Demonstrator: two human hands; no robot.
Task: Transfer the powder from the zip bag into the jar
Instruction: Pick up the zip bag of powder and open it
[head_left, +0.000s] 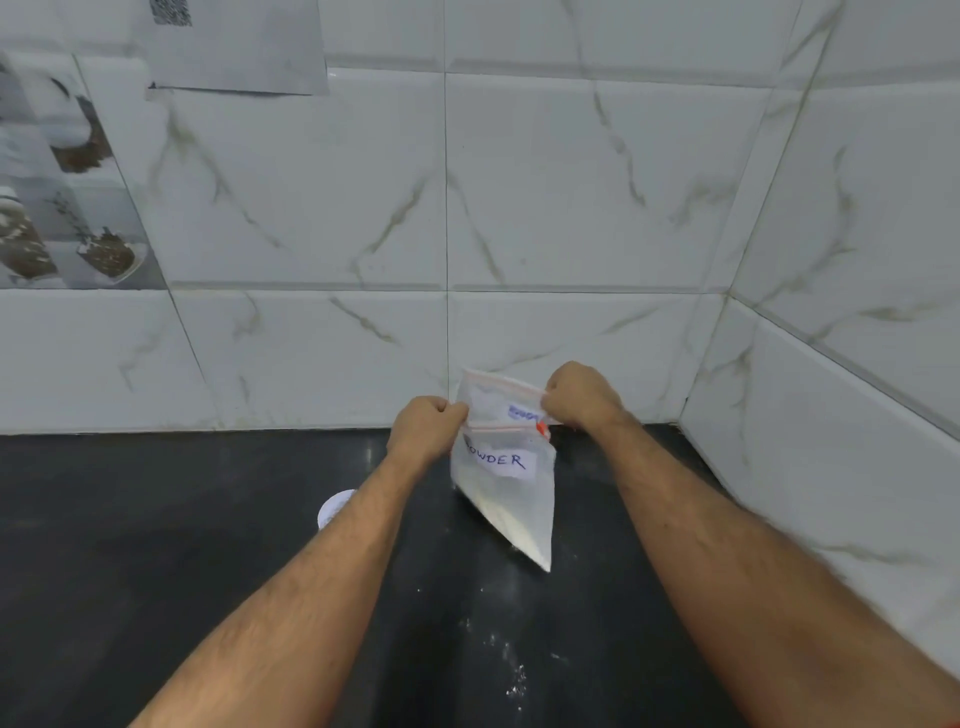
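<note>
Your bag (506, 483) carries a white label reading "OWDER" in dark handwriting; the first letter is hidden behind your left hand (423, 434). A second label shows through the far wall of the bag, blue writing, too blurred to read.

Left hand pinches the near lip of the bag at its left end, fingers curled tight. Right hand (579, 397) pinches the far lip at its right end, also clenched. The two lips stand apart, so the mouth is pulled open. An orange slider (541, 428) sits at the right end of the zip track.

The bag hangs in the air over the far part of the black counter (156, 545), just in front of the tiled wall (311, 208). Its bottom corner points down and near; I can't tell if it touches the counter. White powder (506, 512) lies in the lower part, level hard to judge through the plastic.

A white round thing (332, 506) sits on the counter left of the bag, mostly hidden behind your left forearm. Can't tell whether it's the jar or a lid.

White specks (514, 675) are scattered on the near counter between your forearms.

Far left on the wall: a paper sheet (234, 47) with a QR code (171, 10), cut off by the top edge and blurred. Below it, a picture tile (67, 208) with brown spice-like shapes, detail unclear.
</note>
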